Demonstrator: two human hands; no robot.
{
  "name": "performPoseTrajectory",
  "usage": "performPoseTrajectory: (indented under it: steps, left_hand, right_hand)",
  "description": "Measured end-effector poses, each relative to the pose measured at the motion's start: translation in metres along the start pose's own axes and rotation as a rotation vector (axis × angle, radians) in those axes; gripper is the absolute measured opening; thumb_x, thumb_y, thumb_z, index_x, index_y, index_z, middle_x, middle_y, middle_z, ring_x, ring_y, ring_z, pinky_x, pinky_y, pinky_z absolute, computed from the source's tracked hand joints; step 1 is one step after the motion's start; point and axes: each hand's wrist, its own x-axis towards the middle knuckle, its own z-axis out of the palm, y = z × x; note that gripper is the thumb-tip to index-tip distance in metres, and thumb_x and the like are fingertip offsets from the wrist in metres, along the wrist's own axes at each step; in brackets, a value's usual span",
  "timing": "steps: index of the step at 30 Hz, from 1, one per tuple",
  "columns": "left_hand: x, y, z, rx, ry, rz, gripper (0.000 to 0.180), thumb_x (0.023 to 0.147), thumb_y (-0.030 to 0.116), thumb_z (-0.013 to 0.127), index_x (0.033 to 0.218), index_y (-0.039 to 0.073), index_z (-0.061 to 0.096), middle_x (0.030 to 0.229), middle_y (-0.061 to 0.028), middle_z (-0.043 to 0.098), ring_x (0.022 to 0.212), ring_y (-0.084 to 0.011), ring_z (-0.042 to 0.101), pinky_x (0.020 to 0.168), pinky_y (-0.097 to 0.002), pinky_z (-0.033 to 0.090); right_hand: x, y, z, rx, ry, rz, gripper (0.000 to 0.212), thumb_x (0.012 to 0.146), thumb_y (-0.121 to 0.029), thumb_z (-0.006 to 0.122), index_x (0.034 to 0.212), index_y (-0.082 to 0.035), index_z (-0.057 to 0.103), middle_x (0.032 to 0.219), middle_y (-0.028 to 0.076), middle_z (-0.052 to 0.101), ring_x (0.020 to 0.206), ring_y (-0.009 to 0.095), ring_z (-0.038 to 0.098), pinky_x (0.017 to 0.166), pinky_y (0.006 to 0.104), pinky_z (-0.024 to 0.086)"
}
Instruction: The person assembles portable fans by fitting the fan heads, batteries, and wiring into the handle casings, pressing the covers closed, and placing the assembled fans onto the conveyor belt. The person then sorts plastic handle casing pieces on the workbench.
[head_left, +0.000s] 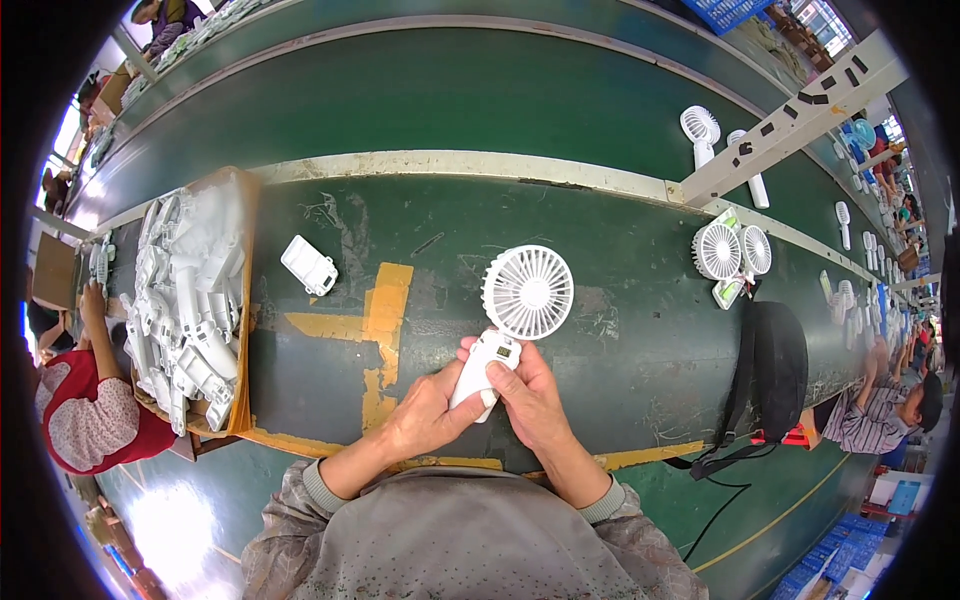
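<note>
Both my hands hold one white handheld fan [532, 292] just above the near part of the green bench. Its round slatted head points away from me, and its handle has a small dark display. My left hand [428, 405] wraps the lower end of the handle. With its thumb on the front below the display, my right hand [530, 396] grips the handle's other side. Left of the fan, a loose white plastic casing [310, 265] lies by itself on the bench.
A cardboard box [243, 300] of white plastic parts stands at left. Two fan heads [718, 250] lie at right, near a black bag [778, 360] with straps. A white metal post [790, 120] rises beyond them. More fans [700, 128] lie on the far belt. Co-workers sit at both sides.
</note>
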Motion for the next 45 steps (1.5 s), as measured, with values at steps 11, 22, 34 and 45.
performPoseTrajectory:
  steps: [11,22,34,45]
  left_hand:
    - [0.006,0.011,-0.001,0.204,0.102,0.238,0.03,0.08,0.018,0.063,0.089,-0.009,0.051,0.064,-0.02,0.06,0.056,-0.0352,0.063,0.05,-0.0394,0.049]
    - [0.03,0.019,-0.006,-0.041,-0.029,-0.069,0.026,0.084,0.015,0.06,0.095,-0.008,0.054,0.074,-0.0168,0.063,0.062,-0.0247,0.065,0.053,-0.0323,0.052]
    - [0.223,0.009,-0.155,1.005,0.753,0.152,0.039,0.088,0.022,0.052,0.121,0.004,0.045,0.093,-0.0246,0.06,0.084,-0.0418,0.06,0.072,-0.0487,0.048]
    - [0.237,-0.028,-0.11,0.935,0.6,0.403,0.053,0.082,0.025,0.062,0.121,-0.007,0.048,0.12,-0.0262,0.051,0.111,-0.0394,0.049,0.096,-0.0452,0.04]
  right_hand:
    - [0.0,-0.006,-0.001,0.185,0.023,0.059,0.042,0.089,-0.014,0.056,0.126,0.0,0.041,0.118,0.019,0.054,0.111,0.028,0.054,0.098,0.0424,0.043]
    - [0.017,-0.022,-0.019,0.087,0.049,0.083,0.041,0.09,-0.016,0.058,0.124,0.0,0.044,0.117,0.015,0.056,0.111,0.023,0.054,0.097,0.0381,0.043]
    - [0.06,-0.166,-0.193,-1.793,1.118,-0.636,0.068,0.083,-0.037,0.062,0.127,0.009,0.036,0.127,0.034,0.04,0.12,0.05,0.036,0.103,0.0517,0.027]
    - [0.062,-0.094,-0.125,-1.797,0.678,-0.505,0.056,0.081,-0.028,0.062,0.126,0.001,0.045,0.136,0.025,0.036,0.129,0.044,0.029,0.104,0.06,0.022]
